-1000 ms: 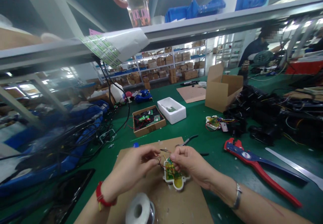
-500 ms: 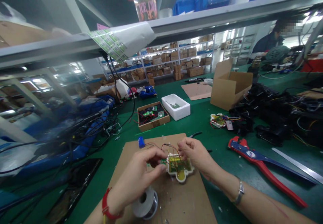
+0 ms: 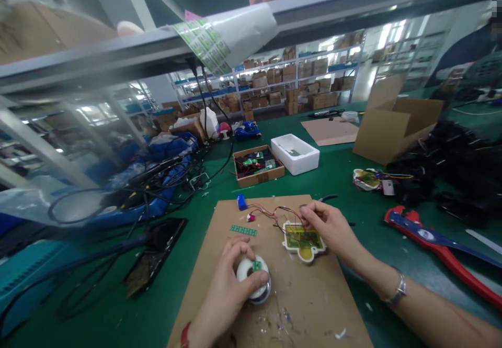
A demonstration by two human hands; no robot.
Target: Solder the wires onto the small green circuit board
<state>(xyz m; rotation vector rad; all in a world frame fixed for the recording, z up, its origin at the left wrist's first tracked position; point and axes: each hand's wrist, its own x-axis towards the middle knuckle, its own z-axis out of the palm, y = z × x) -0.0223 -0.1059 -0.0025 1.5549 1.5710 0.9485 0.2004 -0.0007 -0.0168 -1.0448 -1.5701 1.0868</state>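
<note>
My left hand (image 3: 231, 280) has its thumb and index finger closed on a small green circuit board piece (image 3: 257, 266), just over a white spool of solder wire (image 3: 259, 294). My right hand (image 3: 325, 222) pinches thin red and black wires (image 3: 288, 209) above a white-framed panel (image 3: 305, 240) covered in yellow film; its fingertips partly hide the wire ends. The wires lead toward a blue connector or wrapped part (image 3: 241, 201) and a small red plug (image 3: 251, 217). A green strip of circuit boards (image 3: 243, 231) lies flat on the cardboard sheet (image 3: 212, 243).
Red-and-blue wire strippers (image 3: 425, 235) lie at the right, near black parts (image 3: 466, 165). Behind are a carton tray of boards (image 3: 259, 180), a white foam box (image 3: 301, 166) and an open carton (image 3: 376, 136). Tangled cables (image 3: 157, 175) lie left. A shelf (image 3: 301, 8) crosses overhead.
My left hand has drawn back from the wires toward the spool with the small board, uncovering the green strip and red plug. My right hand stays by the panel. The view has shifted left.
</note>
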